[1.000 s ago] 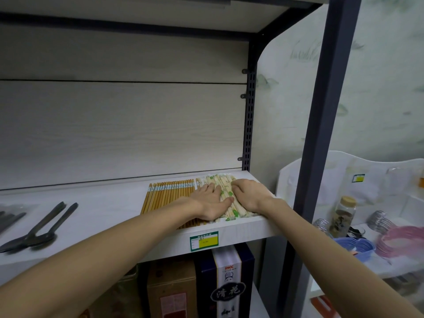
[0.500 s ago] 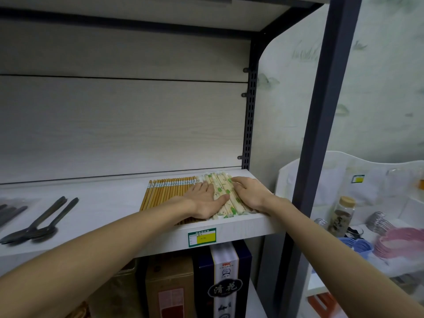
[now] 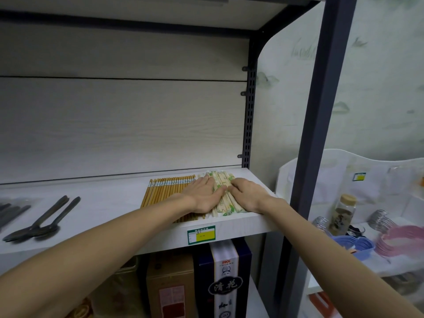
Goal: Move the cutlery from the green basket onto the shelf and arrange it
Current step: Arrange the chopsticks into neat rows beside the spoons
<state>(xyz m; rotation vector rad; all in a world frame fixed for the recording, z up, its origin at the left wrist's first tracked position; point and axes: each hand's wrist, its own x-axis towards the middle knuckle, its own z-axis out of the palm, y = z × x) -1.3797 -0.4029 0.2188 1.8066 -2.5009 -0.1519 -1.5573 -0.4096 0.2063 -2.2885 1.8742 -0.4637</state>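
At the shelf's (image 3: 241, 222) right front corner, we press our left hand (image 3: 205, 195) and right hand (image 3: 247, 195), fingers flat, on the wrapped chopsticks (image 3: 221, 182); a hard nudge could tip them off.

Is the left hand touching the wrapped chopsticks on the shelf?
Touching. The head view shows the left hand lying flat with its fingers resting directly on the wrapped chopsticks, no gap visible between them.

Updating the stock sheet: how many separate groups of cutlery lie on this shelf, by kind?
Brown chopsticks: 1 row
Wrapped chopsticks: 1 bundle, under the left hand and right hand
Dark spoons: 1 pair
Dark cutlery at the left edge: 1 group, kind unclear
Total: 4 groups
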